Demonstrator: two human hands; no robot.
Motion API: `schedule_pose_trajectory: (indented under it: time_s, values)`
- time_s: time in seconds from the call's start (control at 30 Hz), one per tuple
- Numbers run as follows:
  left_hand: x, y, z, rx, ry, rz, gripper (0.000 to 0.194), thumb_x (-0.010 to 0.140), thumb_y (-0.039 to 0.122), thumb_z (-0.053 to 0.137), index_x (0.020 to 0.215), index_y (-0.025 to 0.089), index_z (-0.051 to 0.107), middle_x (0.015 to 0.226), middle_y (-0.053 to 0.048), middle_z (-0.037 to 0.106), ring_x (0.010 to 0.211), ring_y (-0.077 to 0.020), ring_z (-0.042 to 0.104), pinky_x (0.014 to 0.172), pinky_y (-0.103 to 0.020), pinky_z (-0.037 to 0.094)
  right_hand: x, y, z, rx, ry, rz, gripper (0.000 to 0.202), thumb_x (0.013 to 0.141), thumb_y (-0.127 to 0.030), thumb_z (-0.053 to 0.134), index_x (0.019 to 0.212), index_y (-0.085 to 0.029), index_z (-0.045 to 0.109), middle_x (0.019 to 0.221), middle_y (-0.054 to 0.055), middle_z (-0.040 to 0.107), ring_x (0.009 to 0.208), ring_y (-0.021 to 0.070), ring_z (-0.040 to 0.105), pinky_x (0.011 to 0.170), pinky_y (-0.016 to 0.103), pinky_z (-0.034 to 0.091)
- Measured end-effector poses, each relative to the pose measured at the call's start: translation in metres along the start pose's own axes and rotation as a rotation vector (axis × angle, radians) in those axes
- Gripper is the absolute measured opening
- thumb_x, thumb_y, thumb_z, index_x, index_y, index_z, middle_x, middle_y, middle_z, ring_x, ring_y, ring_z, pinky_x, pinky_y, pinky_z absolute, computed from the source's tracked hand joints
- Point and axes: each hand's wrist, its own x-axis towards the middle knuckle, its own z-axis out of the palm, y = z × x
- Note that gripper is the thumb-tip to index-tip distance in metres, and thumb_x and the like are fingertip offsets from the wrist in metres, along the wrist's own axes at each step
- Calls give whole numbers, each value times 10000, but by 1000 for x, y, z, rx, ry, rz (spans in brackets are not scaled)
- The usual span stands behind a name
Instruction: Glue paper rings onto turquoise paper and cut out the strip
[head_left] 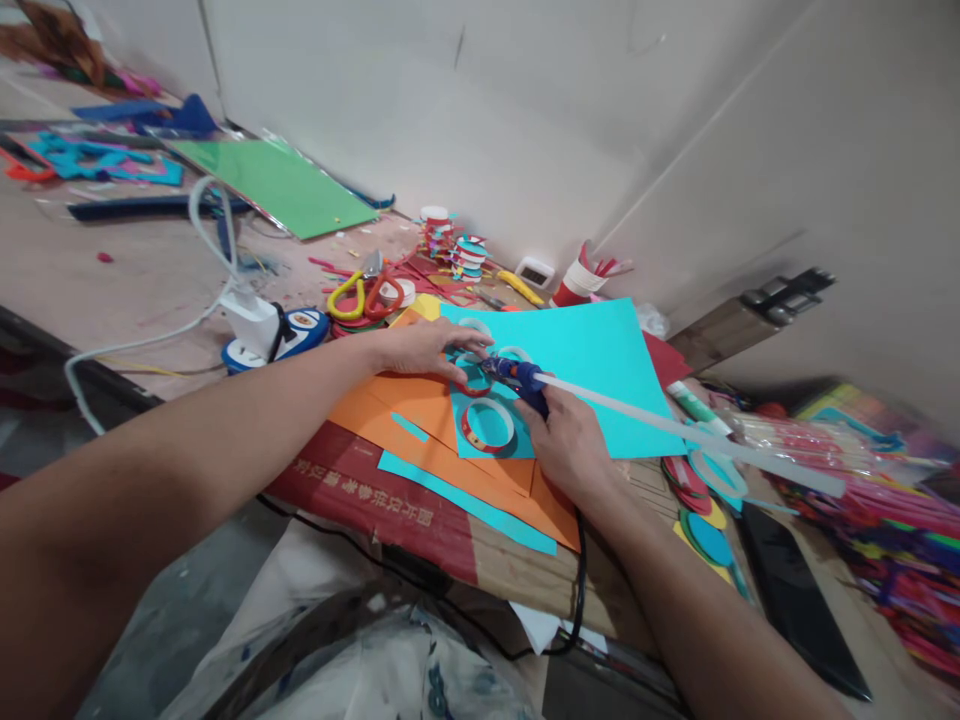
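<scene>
My right hand (566,440) grips a blue hot glue gun (517,374) with a long white glue stick (675,427) sticking out of its back. Its nozzle points left, toward the fingertips of my left hand (427,348). Those fingers curl around a red-edged ring (474,391) on the turquoise sheet (577,335); the fingers and gun hide part of the ring. Nearer to me lies another ring, white inside with a red and patterned outside (489,448). Orange sheets (442,440) lie under the turquoise one.
Scissors with yellow and orange handles (367,295) lie beyond my left wrist. Stacked ring pieces (469,258) and a red-and-white cup (579,283) stand by the wall. A blue power socket with a white plug (255,325) sits at left, a black phone-like slab (802,600) at right.
</scene>
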Motion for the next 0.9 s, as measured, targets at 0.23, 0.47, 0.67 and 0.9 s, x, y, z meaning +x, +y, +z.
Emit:
schedule_pose_trajectory:
  time_s: [0.23, 0.47, 0.67, 0.9]
  values:
    - [3, -6, 2, -11, -7, 25, 705, 877, 379, 735, 1523, 285, 469, 1461, -38, 623, 1372, -255, 497, 1109, -347, 368, -4, -11, -9, -27, -44, 24, 296, 960, -324, 513, 1173, -190, 669, 1190, 148, 749, 1098, 333, 704, 911, 448, 554]
    - [3, -4, 1, -29, -15, 12, 714, 866, 386, 742, 1519, 282, 472, 1446, -40, 632, 1360, -252, 516, 1091, -335, 375, -1, -13, -7, -35, -52, 48, 286, 958, -289, 525, 1179, -191, 679, 1188, 151, 748, 1111, 338, 700, 915, 436, 546]
    - [3, -5, 3, -62, 0, 18, 725, 844, 376, 761, 1507, 248, 498, 1462, -59, 614, 1345, -244, 536, 1075, -305, 391, 2, -11, -1, -50, -35, 10, 279, 958, -260, 551, 1193, -186, 680, 1224, 136, 742, 1135, 319, 694, 930, 430, 551]
    - [4, -12, 3, -70, -15, 66, 717, 863, 385, 721, 1521, 256, 466, 1408, -33, 666, 1393, -245, 484, 1111, -340, 352, -3, -9, -11, -112, -39, 10, 264, 960, -264, 545, 1163, -160, 679, 1177, 156, 753, 1097, 325, 709, 885, 407, 560]
